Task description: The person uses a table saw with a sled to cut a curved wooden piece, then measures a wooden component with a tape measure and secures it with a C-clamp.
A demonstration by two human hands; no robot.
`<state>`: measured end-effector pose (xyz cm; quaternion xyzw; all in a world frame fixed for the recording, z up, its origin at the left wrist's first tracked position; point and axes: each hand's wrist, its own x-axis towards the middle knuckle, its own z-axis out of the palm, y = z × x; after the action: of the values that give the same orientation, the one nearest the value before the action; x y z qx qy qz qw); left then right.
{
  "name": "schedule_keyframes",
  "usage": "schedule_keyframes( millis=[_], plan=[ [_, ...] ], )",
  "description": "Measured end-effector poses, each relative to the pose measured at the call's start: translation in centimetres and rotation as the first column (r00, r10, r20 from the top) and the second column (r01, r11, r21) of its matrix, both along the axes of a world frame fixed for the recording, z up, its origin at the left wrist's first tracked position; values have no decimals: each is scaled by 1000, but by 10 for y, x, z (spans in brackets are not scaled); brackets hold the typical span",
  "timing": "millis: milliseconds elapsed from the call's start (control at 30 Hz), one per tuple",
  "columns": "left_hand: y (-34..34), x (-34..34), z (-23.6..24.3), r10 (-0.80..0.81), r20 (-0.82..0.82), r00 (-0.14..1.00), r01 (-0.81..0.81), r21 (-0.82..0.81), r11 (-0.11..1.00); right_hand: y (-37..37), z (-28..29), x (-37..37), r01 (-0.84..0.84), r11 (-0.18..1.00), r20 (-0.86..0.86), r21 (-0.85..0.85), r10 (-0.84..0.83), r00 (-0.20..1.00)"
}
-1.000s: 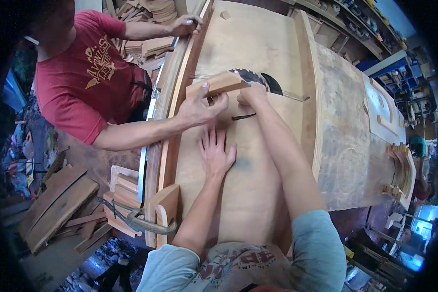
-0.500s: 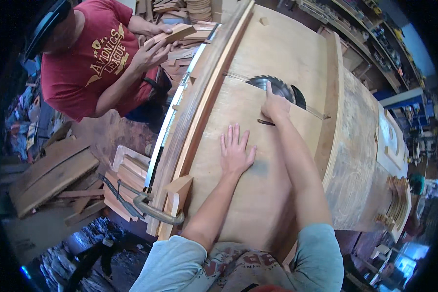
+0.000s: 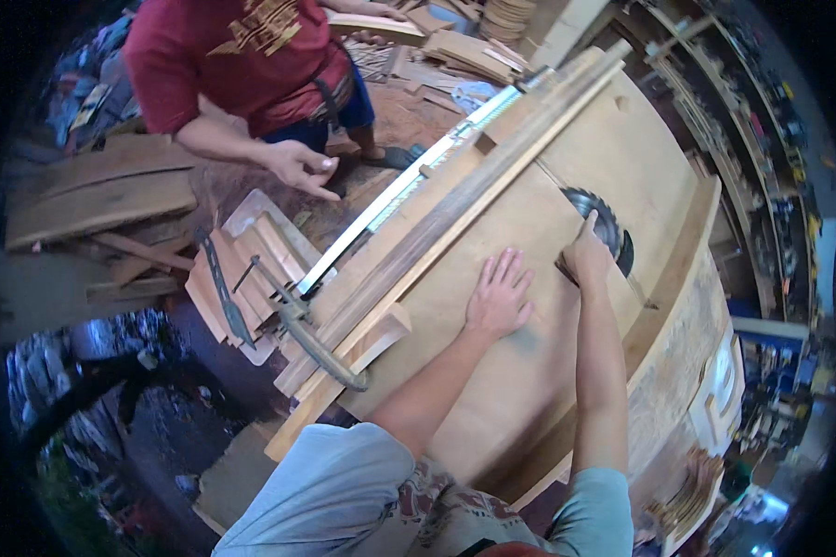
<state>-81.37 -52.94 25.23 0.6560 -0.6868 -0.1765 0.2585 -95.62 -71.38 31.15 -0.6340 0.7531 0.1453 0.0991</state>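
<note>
My left hand (image 3: 499, 299) lies flat on the pale plywood table top (image 3: 541, 390), fingers spread and holding nothing. Farther right, my right hand (image 3: 585, 258) points its index finger at a round toothed saw blade (image 3: 607, 226) standing up through a slit in the table. The fingertip overlaps the blade's face; whether it touches is hard to tell. The other fingers are curled and partly hidden, with nothing visible in them. Beside the blade's near right edge rises a black curved fin (image 3: 627, 253). A dark slot in the table is mostly covered by this hand.
A wooden rail (image 3: 474, 212) runs along the table's left side, held by a C-clamp (image 3: 318, 351). Another raised board (image 3: 683, 278) borders the right. At left stands a person in a red shirt (image 3: 237, 65), near stacked planks (image 3: 102, 195). Shelves (image 3: 715, 111) line the far right.
The view has swung, so the table sits farther right and more slanted. The other person has lowered one hand, now away from the wood piece. My hands keep their places on the table.
</note>
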Motion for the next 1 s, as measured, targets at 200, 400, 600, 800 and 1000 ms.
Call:
schedule_keyframes(
  millis=[200, 400, 600, 800, 1000],
  plan=[
    [3, 0, 1, 20, -19, 1000, -20, -16, 1000, -11, 0, 1, -8, 1000, -14, 15, 8, 1000],
    [3, -2, -6, -7, -22, 1000, 6, -43, 999, 26, 9, -27, -177, 982, 337, -72, 191, 922],
    [3, -4, -12, 23, -78, 997, -40, -224, 974, 212, 40, -52, -224, 918, 661, 327, -52, 748],
    [34, -13, -11, -37, -396, 918, -38, -182, 983, 410, 82, -70, -255, 886, 805, 387, -191, 562],
    [182, -56, 29, 182, -874, 450, 527, 425, 736, 514, 70, -70, 366, 888, 960, 279, -262, -95]
  ],
)
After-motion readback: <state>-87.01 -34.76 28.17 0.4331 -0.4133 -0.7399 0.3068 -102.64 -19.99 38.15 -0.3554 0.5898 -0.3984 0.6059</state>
